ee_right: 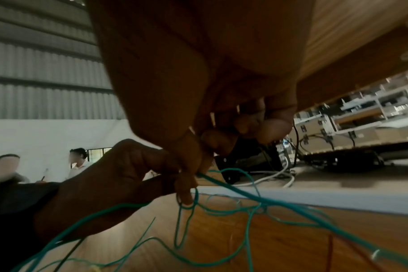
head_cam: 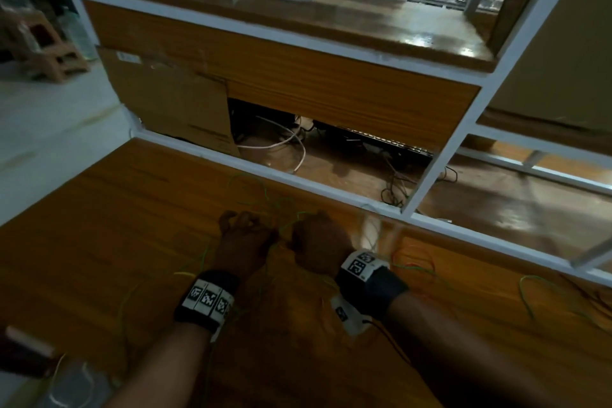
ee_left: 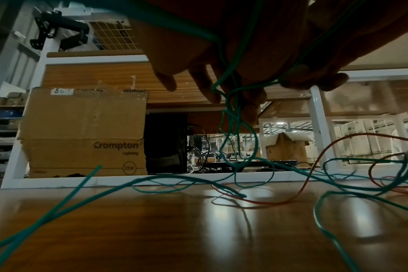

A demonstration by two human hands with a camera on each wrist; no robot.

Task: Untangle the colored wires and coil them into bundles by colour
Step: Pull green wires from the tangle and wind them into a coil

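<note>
Two hands work close together above the glossy brown wooden tabletop [head_cam: 99, 225]. The left hand [head_cam: 243, 237] and right hand [head_cam: 316, 242] each pinch thin green wire [ee_left: 231, 110], its knot dangling below the fingers [ee_left: 207, 86]. One thin red wire [ee_left: 263, 201] loops beneath; strand counts blur.

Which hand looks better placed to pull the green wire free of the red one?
Probably the right hand. It pinches the green wire, and the red wire lies on its side. The left hand grips the green tangle, so it can anchor.
</note>
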